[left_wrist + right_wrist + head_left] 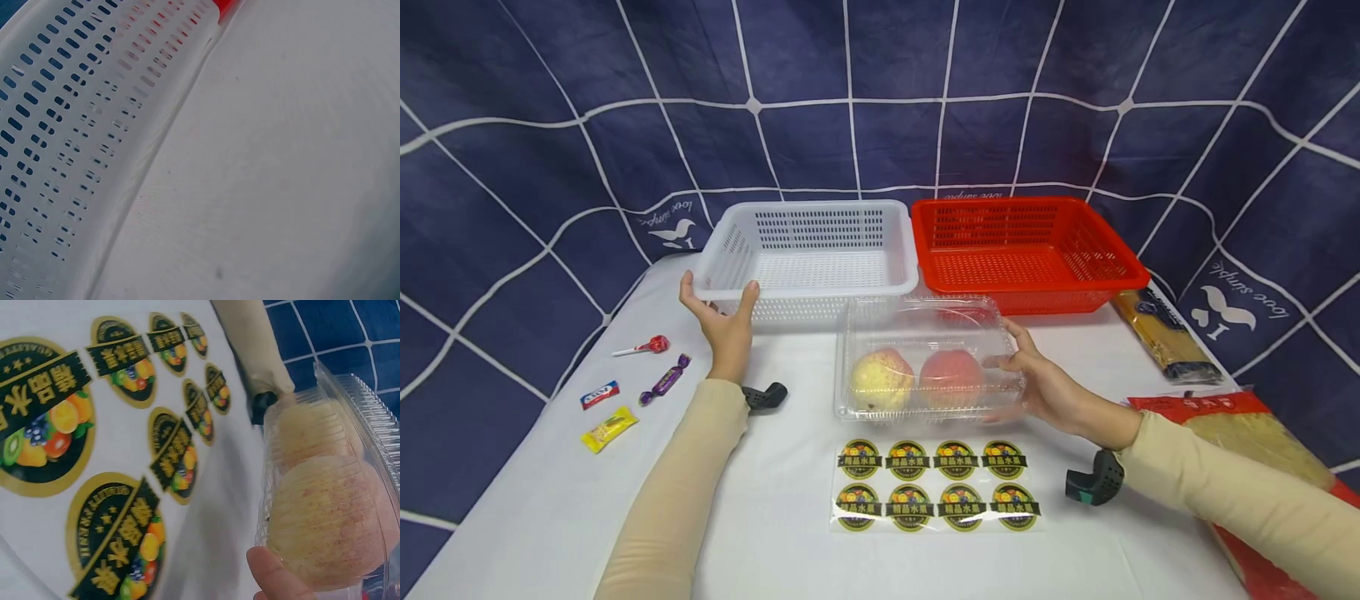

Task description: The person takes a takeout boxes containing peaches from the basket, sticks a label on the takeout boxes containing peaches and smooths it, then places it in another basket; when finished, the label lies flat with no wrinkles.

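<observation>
Sticker sheet [934, 484] lies nearest, flat on the white tabletop [775, 533], with 8 round fruit labels in 2 rows of 4. Just behind it sits a clear plastic box [928, 358], lid down, with 2 peaches [917, 379] inside, side by side. Right hand [1048, 392] holds the box at its right end: fingers curled round the edge, thumb tip showing under the box in the right wrist view; grip closed on the box. Left hand [724, 321] holds the near left rim of the white basket [808, 250], thumb over the rim, fingers below; grip closed on the rim. White basket stands on the tabletop, touching the red basket [1026, 250] to its right. Both baskets hold nothing visible. Left of the left arm: a lollipop [643, 346] and 3 wrapped sweets [625, 400]. Far right: 2 packets of noodles [1165, 333].
</observation>
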